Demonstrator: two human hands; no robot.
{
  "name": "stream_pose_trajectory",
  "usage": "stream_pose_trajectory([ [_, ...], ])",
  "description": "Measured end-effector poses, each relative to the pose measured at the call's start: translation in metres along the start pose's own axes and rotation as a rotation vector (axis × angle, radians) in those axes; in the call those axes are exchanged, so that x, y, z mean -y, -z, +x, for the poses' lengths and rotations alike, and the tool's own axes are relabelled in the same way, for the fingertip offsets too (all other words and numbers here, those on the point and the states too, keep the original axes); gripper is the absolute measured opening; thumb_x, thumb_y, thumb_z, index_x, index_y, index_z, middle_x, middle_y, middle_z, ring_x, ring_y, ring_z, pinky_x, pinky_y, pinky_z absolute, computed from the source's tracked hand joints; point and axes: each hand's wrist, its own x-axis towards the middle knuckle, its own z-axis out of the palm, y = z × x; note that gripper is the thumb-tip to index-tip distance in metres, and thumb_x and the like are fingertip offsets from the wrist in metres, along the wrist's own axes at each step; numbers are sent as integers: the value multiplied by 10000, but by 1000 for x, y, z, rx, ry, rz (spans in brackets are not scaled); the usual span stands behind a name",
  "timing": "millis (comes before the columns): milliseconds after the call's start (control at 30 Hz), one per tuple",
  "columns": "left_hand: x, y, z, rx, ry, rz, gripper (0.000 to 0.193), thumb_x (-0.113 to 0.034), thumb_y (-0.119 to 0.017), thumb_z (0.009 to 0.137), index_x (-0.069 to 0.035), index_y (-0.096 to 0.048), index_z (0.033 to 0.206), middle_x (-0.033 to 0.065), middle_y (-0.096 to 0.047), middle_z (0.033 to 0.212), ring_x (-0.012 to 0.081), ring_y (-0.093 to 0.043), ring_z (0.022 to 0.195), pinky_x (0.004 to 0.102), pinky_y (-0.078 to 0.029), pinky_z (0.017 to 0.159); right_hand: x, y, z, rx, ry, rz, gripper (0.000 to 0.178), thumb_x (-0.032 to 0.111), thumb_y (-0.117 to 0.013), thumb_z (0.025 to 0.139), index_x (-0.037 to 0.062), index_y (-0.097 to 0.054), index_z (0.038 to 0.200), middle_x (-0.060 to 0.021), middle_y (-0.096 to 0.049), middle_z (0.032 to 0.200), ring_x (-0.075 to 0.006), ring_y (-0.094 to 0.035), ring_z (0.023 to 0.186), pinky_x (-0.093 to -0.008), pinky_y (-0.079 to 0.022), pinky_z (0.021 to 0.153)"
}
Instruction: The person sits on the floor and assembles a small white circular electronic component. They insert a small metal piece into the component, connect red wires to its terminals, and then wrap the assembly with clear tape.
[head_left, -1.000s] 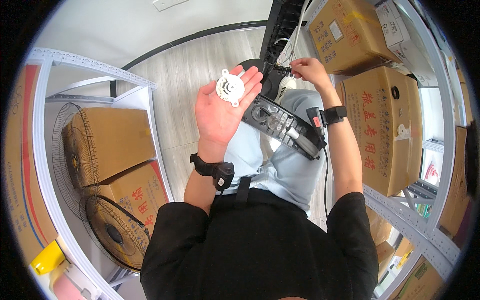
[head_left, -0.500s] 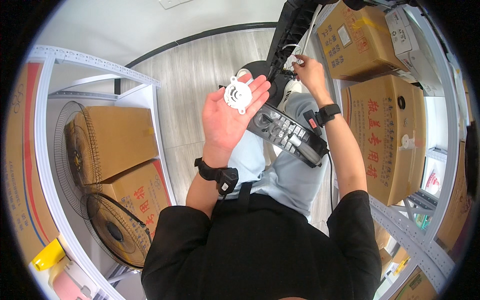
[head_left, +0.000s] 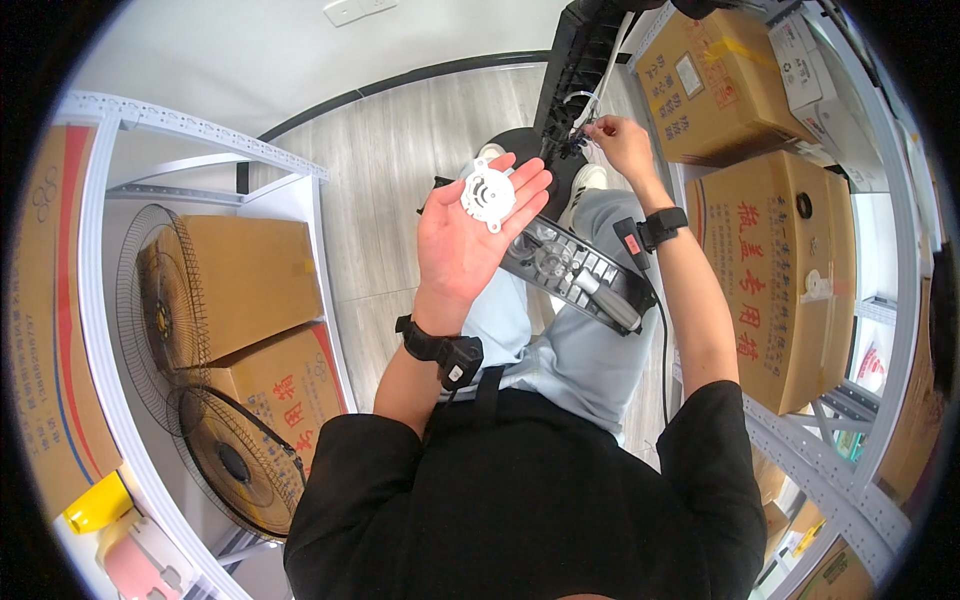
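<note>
My left hand (head_left: 462, 240) is palm up with its fingers stretched out. A round whitish part with two mounting ears and curved slots (head_left: 489, 196) rests on the palm and lower fingers. My right hand (head_left: 620, 147) has its fingertips pinched on thin wires (head_left: 579, 138) beside the upright black stand (head_left: 566, 88). What exactly lies between those fingertips is small and partly hidden. Below the hands, a long black ribbed housing (head_left: 615, 268) lies across my thighs, holding clear round pieces and a screwdriver (head_left: 607, 299) with a thick grey handle.
The stand's round black base (head_left: 515, 143) is on the floor by my shoes. At left, two wire fan grilles (head_left: 160, 315) lean at a white shelf (head_left: 322, 220) with cardboard boxes. More cartons (head_left: 755, 275) fill the right shelf. A black cable (head_left: 665, 375) hangs beside my right leg.
My left hand has moved slightly right and down with the whitish part still on it. The right hand stays at the wires, its fingertips slightly shifted. The whole view has moved a little.
</note>
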Motion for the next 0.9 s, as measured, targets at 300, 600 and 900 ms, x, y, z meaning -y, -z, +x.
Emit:
stream_pose_trajectory([
  [300, 12, 3, 5, -9, 40, 9, 554, -223, -461, 901, 106, -334, 1328, 345, -322, 1402, 455, -324, 1331, 522, -255, 1134, 2, 45, -20, 391, -412, 1012, 209, 212, -487, 969, 39, -602, 992, -106, -651, 1091, -176, -630, 1008, -303, -501, 832],
  [600, 17, 23, 14, -113, -39, 112, 460, -127, -482, 904, 103, -386, 1291, 324, -368, 1381, 432, -370, 1308, 499, -323, 1106, 17, 70, -34, 781, -283, 1589, 236, 146, -443, 983, -60, -557, 977, -316, -519, 1253, -430, -505, 1204, -444, -435, 1043],
  [900, 24, 41, 39, -176, -74, 318, 389, -78, -512, 883, 67, -443, 1237, 219, -480, 1294, 394, -521, 1172, 450, -425, 1031, 27, 69, -33, 895, -301, 1875, 240, 136, -422, 993, -74, -536, 1017, -331, -520, 1236, -441, -495, 1207, -447, -443, 1039],
])
